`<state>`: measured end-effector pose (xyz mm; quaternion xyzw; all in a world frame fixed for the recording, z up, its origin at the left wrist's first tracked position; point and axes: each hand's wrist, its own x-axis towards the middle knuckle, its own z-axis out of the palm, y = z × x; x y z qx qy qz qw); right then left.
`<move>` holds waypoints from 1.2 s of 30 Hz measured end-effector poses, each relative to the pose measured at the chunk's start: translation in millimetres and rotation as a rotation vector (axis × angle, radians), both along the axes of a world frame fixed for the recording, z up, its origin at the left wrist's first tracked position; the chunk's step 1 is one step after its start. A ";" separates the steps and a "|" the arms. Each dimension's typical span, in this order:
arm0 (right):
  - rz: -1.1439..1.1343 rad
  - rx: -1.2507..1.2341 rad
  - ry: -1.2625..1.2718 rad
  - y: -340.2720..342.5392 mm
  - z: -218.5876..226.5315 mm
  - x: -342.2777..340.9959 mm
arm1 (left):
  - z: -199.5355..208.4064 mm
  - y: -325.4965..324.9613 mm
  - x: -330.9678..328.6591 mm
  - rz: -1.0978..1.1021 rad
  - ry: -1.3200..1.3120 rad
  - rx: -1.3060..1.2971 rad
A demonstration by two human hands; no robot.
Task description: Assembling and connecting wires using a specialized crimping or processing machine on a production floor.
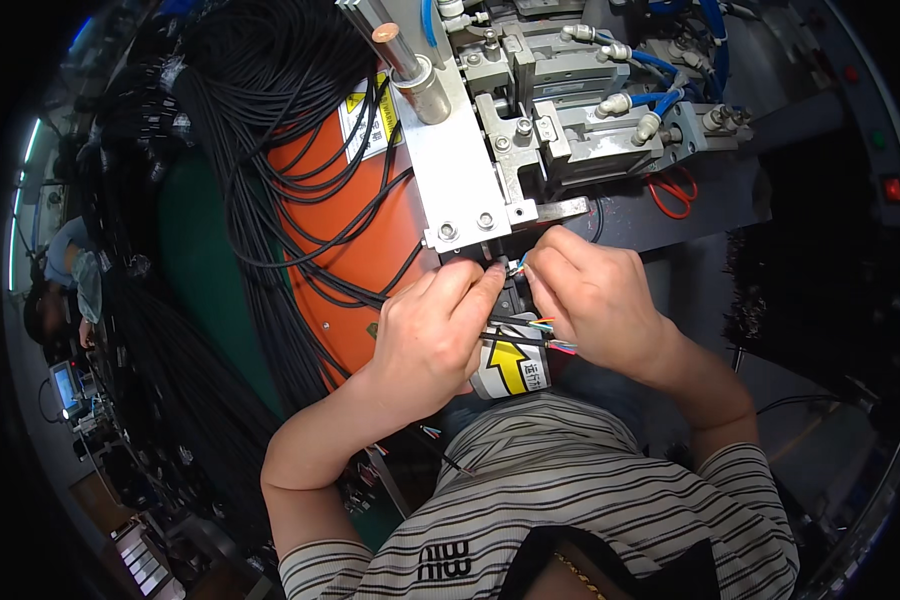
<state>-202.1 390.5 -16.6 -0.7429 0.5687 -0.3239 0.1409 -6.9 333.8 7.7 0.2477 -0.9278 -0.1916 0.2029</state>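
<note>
My left hand (435, 325) is closed on a black cable, its thumb and forefinger tips pressed close to a small fixture under the machine's metal plate (455, 170). Facing it, my right hand (595, 300) pinches thin coloured wires (519, 264) at that cable's end. The fingertips of both hands nearly meet there, and they partly hide the fixture. Below the fingers, two more black cables end in fanned coloured wires (562, 347), lying between my hands. A white label with a yellow arrow (508, 368) sits just beneath them.
Many black cables (280, 60) lie coiled and draped over an orange panel (340, 345) and a green surface (190, 220) at left. Pneumatic cylinders (610, 145) with blue hoses stand at the back. Red-handled scissors (675, 193) lie right of them. Another person (65, 260) is at far left.
</note>
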 end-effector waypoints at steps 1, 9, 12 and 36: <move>-0.001 -0.009 0.003 -0.1 0.3 0.6 | 0.7 -0.6 -0.9 -0.002 0.011 -0.003; 0.013 0.031 0.147 -1.4 10.6 3.2 | 7.2 -6.9 1.0 -0.170 -0.105 -0.187; 0.041 0.075 0.124 -8.3 10.5 -4.0 | 11.0 -6.5 -3.0 -0.179 -0.132 -0.211; 0.026 0.063 0.130 -3.8 11.6 -4.5 | 16.3 -2.7 -6.5 -0.162 -0.245 -0.277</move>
